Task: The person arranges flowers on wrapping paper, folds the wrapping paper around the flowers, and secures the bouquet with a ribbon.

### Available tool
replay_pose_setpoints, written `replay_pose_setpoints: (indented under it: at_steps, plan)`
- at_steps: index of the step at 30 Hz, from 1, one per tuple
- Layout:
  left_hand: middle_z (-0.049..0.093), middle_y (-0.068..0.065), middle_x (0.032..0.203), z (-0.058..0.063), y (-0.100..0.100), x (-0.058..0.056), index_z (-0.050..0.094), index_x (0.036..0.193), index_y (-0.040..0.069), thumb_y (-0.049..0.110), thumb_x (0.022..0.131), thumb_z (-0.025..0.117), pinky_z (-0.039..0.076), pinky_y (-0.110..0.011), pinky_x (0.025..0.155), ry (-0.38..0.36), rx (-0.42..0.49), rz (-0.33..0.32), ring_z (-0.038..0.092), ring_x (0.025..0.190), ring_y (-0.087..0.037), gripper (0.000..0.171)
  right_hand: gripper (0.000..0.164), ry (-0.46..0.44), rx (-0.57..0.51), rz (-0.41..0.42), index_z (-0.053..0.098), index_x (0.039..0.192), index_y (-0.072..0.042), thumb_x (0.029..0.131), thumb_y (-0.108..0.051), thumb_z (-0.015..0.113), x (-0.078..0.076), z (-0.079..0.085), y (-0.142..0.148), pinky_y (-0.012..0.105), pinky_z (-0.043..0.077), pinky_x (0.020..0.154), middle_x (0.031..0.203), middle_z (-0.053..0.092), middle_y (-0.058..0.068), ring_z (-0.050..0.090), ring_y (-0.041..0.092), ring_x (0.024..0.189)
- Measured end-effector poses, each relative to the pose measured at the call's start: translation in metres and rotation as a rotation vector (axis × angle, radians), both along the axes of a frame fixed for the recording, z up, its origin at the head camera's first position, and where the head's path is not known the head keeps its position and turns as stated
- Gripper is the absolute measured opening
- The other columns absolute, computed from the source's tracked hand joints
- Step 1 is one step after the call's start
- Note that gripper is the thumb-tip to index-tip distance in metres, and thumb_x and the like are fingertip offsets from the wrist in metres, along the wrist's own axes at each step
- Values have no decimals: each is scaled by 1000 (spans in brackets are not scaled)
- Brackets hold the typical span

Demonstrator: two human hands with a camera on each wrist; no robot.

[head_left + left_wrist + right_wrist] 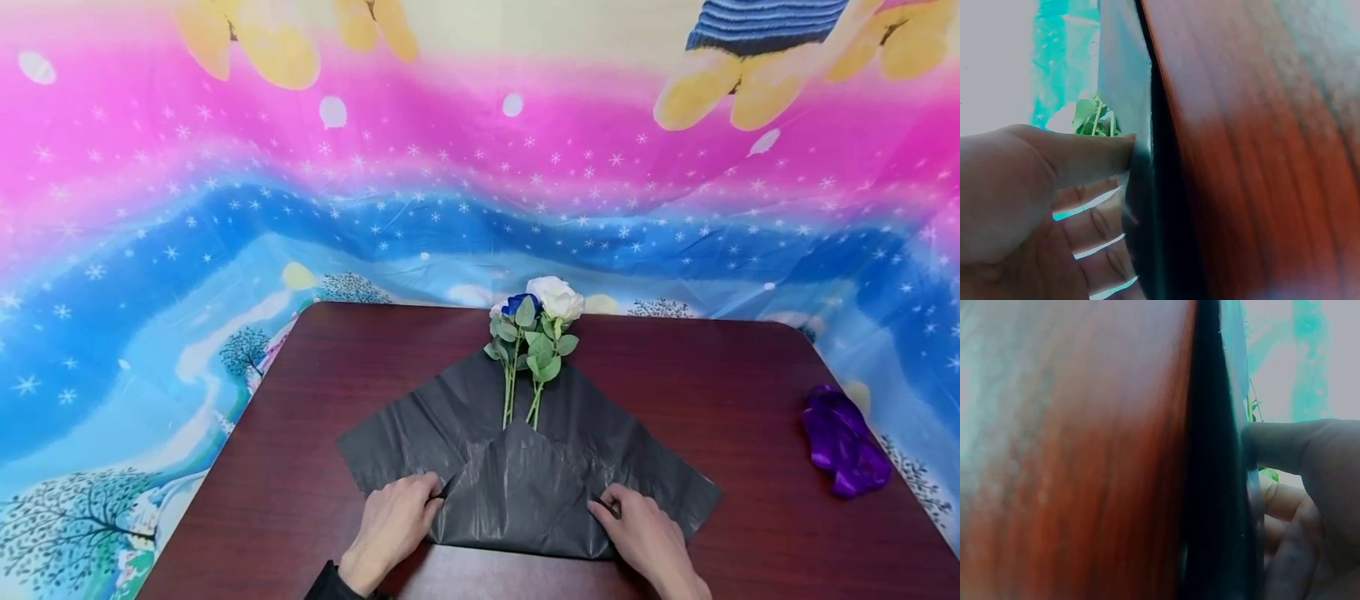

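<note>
Black wrapping paper lies on the table with its near part folded up over the flower stems. Out of its far side stick a white rose, a blue rose and green leaves; a paler bloom behind them is partly hidden. At the left side of the fold, my left hand pinches the paper between thumb and fingers. My right hand pinches the opposite side the same way. Both wrist views show a thumb pressed against the paper's edge. The lower stem ends are hidden under the fold.
A crumpled purple ribbon or cloth lies near the right edge of the dark red wooden table. Behind the table hangs a pink and blue patterned cloth, close to the flower heads.
</note>
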State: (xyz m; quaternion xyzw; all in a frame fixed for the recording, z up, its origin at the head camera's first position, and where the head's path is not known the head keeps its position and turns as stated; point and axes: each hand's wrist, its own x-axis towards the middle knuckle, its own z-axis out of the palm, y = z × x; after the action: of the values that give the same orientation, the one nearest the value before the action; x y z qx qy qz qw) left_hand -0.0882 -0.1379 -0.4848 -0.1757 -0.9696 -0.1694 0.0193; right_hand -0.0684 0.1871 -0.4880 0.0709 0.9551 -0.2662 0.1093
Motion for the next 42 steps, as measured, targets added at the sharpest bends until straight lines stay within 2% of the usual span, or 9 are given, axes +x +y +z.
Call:
replay_pose_setpoints:
  at_steps: [6, 9, 12, 18, 21, 24, 32, 39, 42]
  plan:
    - [52, 5, 76, 0, 1, 4, 58, 88, 16, 12, 74, 79, 37, -28, 46, 117, -11, -23, 54, 64, -16, 25, 21, 35, 31, 8, 62, 90, -18, 82, -34, 74, -2, 1, -2, 37, 40, 53, 79, 56, -7, 50, 12, 64]
    - [46, 3, 79, -1, 2, 5, 57, 87, 15, 5, 70, 77, 39, -29, 49, 215, -24, -50, 51, 69, -18, 29, 21, 117, 55, 43, 62, 88, -20, 77, -25, 80, -2, 2, -7, 36, 42, 60, 86, 54, -6, 49, 13, 73]
    - [43, 3, 78, -2, 6, 6, 56, 82, 16, 0, 69, 71, 40, -30, 53, 292, -33, -129, 49, 70, -17, 26, 25, 219, 88, 115, 62, 85, -22, 73, -17, 83, -2, 4, -16, 35, 41, 66, 86, 52, -7, 46, 14, 78]
    - [46, 9, 76, 2, 24, 15, 56, 80, 22, 14, 77, 70, 40, -26, 55, 284, -23, -353, 49, 68, -11, 16, 21, 288, 38, 319, 59, 78, -28, 77, -18, 78, 4, 13, -47, 26, 39, 58, 73, 47, -16, 44, 5, 66]
    - [45, 11, 73, 4, 35, 21, 55, 78, 23, 22, 78, 72, 38, -22, 52, 280, -19, -438, 48, 63, -7, 16, 20, 255, -39, 422, 56, 73, -29, 83, -24, 72, 9, 15, -65, 23, 36, 50, 66, 43, -18, 42, -1, 57]
    - [40, 12, 68, 5, 43, 26, 52, 74, 23, 24, 82, 70, 31, -17, 49, 243, -18, -475, 42, 57, -3, 20, 22, 190, -78, 494, 53, 70, -28, 87, -26, 67, 13, 15, -81, 25, 35, 47, 63, 42, -18, 40, 0, 52]
    - [33, 12, 61, 0, 44, 29, 45, 66, 23, 20, 83, 68, 26, -18, 45, 86, -41, -457, 33, 50, -2, 29, 32, 157, -18, 589, 42, 65, -23, 90, -21, 62, 17, 9, -103, 27, 32, 43, 56, 36, -12, 36, 5, 46]
    - [35, 11, 62, -8, 38, 29, 44, 66, 22, 18, 86, 64, 27, -19, 44, 80, -30, -414, 36, 50, -3, 29, 28, 60, -31, 555, 45, 67, -22, 91, -23, 60, 15, 5, -109, 29, 32, 43, 56, 39, -10, 38, 8, 45]
    - [37, 11, 62, -8, 31, 29, 44, 67, 22, 17, 87, 61, 30, -22, 44, 13, -19, -347, 41, 52, -5, 27, 26, 19, -48, 528, 47, 67, -22, 90, -21, 60, 14, 5, -110, 29, 33, 42, 57, 41, -10, 39, 8, 45]
